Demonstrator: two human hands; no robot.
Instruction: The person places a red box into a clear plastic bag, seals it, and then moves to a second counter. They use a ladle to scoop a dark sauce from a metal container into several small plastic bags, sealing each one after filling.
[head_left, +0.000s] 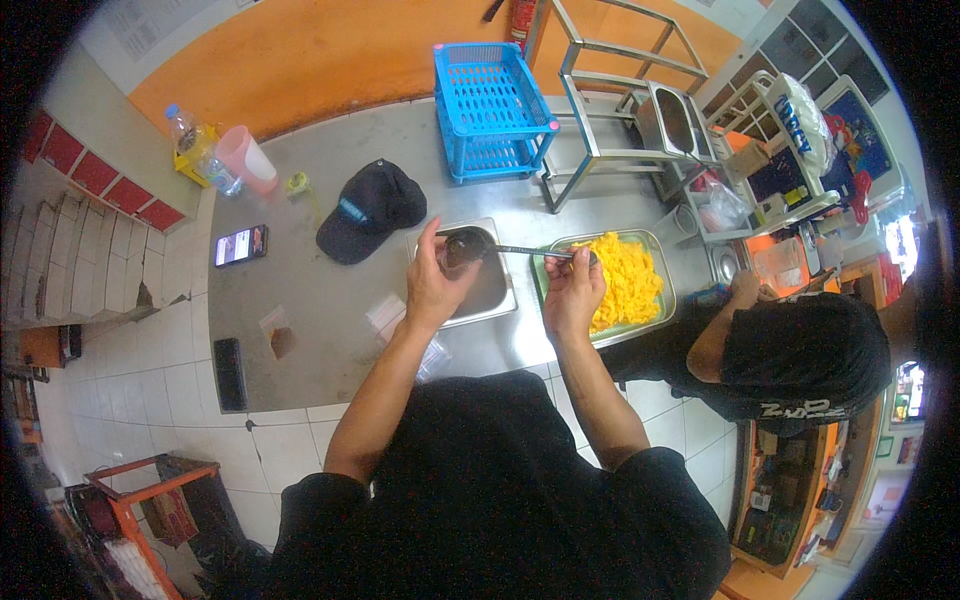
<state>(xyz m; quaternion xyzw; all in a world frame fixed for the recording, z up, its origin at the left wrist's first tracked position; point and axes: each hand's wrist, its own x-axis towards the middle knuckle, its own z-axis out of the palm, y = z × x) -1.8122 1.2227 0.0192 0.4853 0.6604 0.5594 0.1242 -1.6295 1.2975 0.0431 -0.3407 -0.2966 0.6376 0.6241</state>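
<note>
My left hand (437, 279) holds a small clear bag or cup, its kind hard to tell, above a steel food pan (487, 289) with dark contents. My right hand (574, 289) grips the handle of a black ladle or spoon (517, 250), whose dark bowl end reaches the opening of what the left hand holds. Just right of the pan, a clear tray with a green base (669, 300) holds a heap of yellow food pieces (624, 281). Small clear plastic bags (386, 315) lie by my left forearm.
On the steel table (315, 300) are a black cap (373, 211), phones (241, 246), a small filled bag (279, 334), a pink jug (247, 161) and a blue basket rack (495, 105). A metal frame (592, 120) stands behind. A person in black (802, 360) is at the right.
</note>
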